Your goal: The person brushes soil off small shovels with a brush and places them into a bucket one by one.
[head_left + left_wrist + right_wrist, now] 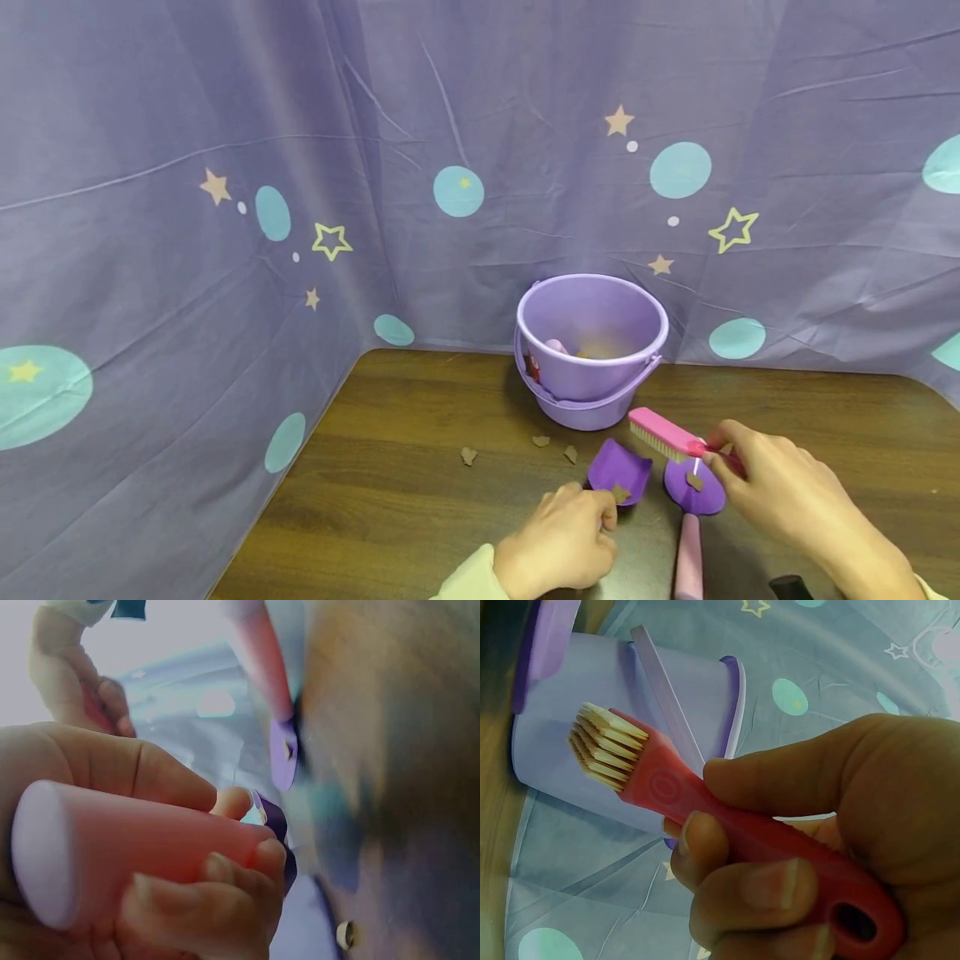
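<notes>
My left hand [558, 540] grips the pink handle [142, 840] of a small purple shovel [617, 467]. A brown scrap [621, 494] lies in the shovel's square blade. Between the thumb and fingers of my right hand [783, 483] is a pink brush [663, 432] with pale bristles. Its bristles point down and to the left, over the table right of the shovel. Beneath the brush lies a second tool, a round purple spade [678, 487] with a pink handle [688, 558], and a brown scrap [694, 482] rests on its blade.
A lilac bucket [592, 387] stands behind the shovel, its handle hanging down in front and some things inside. Several brown scraps [468, 456] are scattered on the wooden table [390, 517]. Lilac cloth [525, 100] hangs along the back and left. Something black [791, 587] shows at the bottom edge.
</notes>
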Demonstrator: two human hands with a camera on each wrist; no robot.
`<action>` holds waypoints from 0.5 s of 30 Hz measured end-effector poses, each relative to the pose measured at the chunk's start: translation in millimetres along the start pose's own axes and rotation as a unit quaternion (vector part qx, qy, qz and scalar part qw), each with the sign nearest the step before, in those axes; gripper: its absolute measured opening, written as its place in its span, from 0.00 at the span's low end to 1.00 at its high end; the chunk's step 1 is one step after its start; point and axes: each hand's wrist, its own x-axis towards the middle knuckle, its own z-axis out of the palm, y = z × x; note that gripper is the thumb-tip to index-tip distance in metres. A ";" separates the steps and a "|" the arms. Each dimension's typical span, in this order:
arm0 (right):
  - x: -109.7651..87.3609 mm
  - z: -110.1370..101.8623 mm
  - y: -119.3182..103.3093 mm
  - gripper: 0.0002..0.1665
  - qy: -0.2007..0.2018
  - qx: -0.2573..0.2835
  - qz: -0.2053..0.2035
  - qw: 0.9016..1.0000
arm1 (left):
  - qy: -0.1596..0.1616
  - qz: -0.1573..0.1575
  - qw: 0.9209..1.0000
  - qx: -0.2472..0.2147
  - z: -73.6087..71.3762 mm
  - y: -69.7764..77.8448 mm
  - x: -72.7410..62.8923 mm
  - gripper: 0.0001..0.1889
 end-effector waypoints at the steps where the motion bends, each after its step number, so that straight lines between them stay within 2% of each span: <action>1: 0.0 0.3 -0.4 0.08 -0.001 -0.001 -0.001 1.000 | 0.001 -0.001 1.000 -0.002 -2.1 -1.2 -0.4 0.08; 10: 1.5 1.9 -2.5 0.07 -0.010 -0.002 -0.002 1.000 | 0.009 -0.015 1.000 -0.024 -12.5 -11.6 -5.6 0.16; 15: 1.0 3.7 -4.7 0.06 -0.010 -0.004 -0.003 1.000 | 0.012 -0.042 0.997 -0.057 -17.2 -16.8 -9.1 0.16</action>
